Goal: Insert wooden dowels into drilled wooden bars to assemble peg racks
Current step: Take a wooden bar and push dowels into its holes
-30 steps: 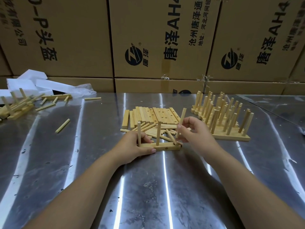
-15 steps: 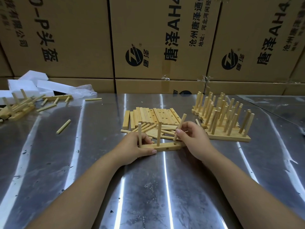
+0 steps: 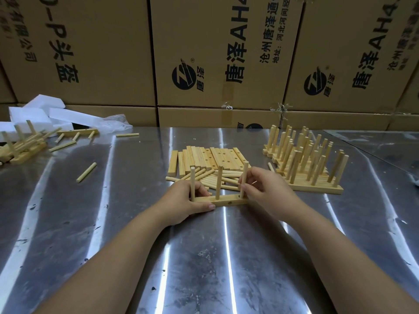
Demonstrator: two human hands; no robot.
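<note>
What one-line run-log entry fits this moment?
left hand: holds bar | right hand: pinches dowel upright in bar's right hole | other dowels: seated | finished racks: right | spare bars: behind

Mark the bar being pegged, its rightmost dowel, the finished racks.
bar being pegged (image 3: 220, 202): head view, front face.
rightmost dowel (image 3: 245, 172): head view, upper shaft.
finished racks (image 3: 317, 189): head view, front bar.

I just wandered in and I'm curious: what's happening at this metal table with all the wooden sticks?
A person is assembling peg racks. The left hand holds a drilled wooden bar on the metal table, with two dowels standing in it. The right hand grips a third dowel upright at the bar's right-end hole. Loose dowels and bare bars lie behind; finished racks stand to the right.
</note>
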